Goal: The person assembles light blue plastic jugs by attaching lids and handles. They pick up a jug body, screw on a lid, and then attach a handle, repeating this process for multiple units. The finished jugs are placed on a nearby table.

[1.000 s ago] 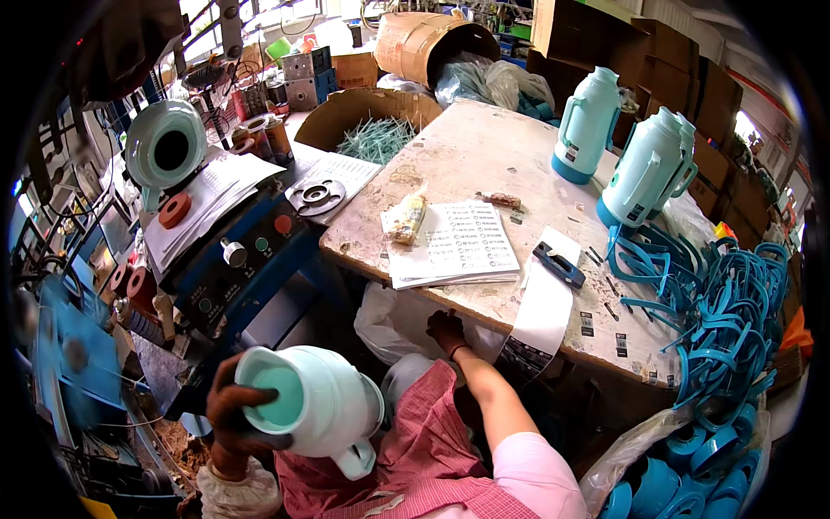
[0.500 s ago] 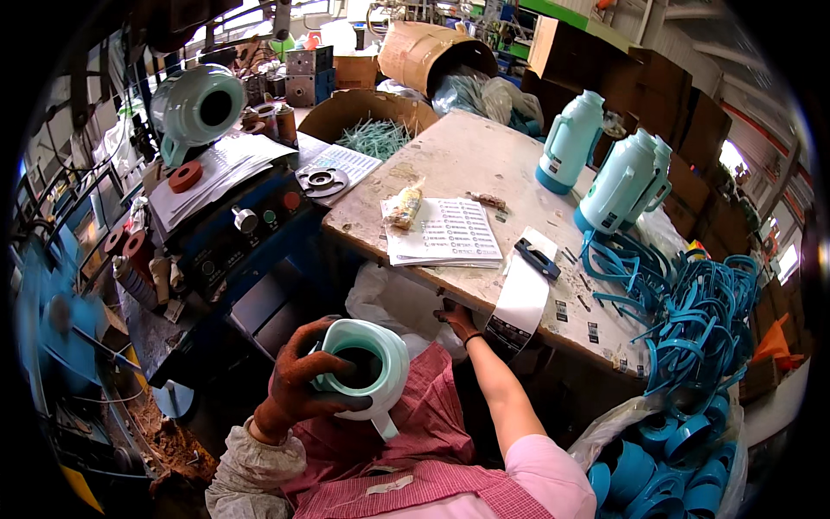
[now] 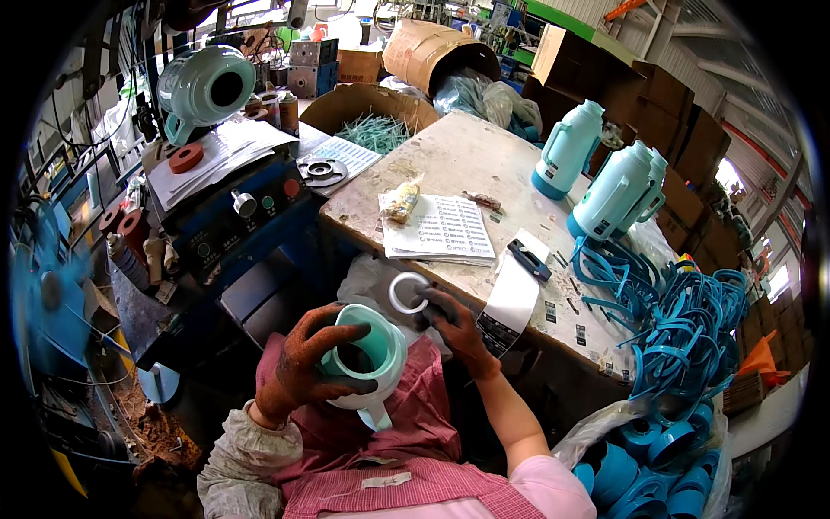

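My left hand [image 3: 304, 362], in an orange-brown glove with dark fingertips, grips a mint-green thermos flask shell [image 3: 391, 348] by its rim. The shell's wide open mouth faces up and its inside looks dark; a handle-like piece sticks out at its lower end. My right hand [image 3: 458, 330], gloved the same way, pinches a white ring [image 3: 405, 294] between the fingers, just above and right of the shell and apart from it. Both hands are over my lap, on a red checked apron [image 3: 406, 450], in front of the table's near edge.
On the table [image 3: 484, 151] lie label sheets [image 3: 445, 232], a dark stapler-like tool [image 3: 529, 259] and a label strip [image 3: 506, 298]. Mint flasks [image 3: 569, 149] stand at the right, beside blue straps [image 3: 692, 320]. A bag of blue cups [image 3: 640, 476] is lower right; a control box [image 3: 233, 216] is left.
My right hand has come out from under the table edge with a white ring and moved toward the shell. The left hand still holds the shell, now slightly shifted.
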A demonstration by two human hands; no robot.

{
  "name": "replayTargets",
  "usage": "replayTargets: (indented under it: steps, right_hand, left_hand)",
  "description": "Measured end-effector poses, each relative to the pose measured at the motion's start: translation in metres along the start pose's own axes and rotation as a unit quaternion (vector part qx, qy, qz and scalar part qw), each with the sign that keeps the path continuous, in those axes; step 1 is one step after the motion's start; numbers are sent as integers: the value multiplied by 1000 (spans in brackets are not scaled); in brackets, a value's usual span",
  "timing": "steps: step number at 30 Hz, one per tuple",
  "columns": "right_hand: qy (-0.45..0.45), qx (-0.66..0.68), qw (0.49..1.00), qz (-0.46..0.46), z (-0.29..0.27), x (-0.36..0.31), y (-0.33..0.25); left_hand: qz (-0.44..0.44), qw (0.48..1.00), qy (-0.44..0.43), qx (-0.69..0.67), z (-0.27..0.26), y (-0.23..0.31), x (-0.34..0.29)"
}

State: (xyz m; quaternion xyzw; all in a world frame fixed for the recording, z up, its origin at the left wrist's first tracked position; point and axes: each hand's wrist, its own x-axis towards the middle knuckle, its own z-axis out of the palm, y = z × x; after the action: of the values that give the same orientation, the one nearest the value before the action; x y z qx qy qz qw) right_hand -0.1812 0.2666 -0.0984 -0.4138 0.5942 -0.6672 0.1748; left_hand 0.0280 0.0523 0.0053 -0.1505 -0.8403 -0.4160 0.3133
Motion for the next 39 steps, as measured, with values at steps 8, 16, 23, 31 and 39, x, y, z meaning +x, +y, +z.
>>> replayTargets:
  steps: [8, 16, 23, 31, 39]
  right_hand:
    - [-25, -554, 788, -267, 36, -16, -118]
    - [-91, -76, 993, -9, 24, -7, -154]
    - [-198, -482, 846, -118, 46, -12, -174]
    - [-187, -230, 954, 33, 47, -15, -185]
    - [-120, -428, 895, -30, 67, -28, -156]
  left_hand:
    - [45, 996, 1, 78, 22, -6, 10]
    - [26, 995, -33, 91, 47, -4, 7]
    - [33, 987, -70, 143, 57, 2, 6]
    - [36, 991, -41, 119, 64, 0, -1]
    - [23, 997, -4, 77, 65, -3, -3]
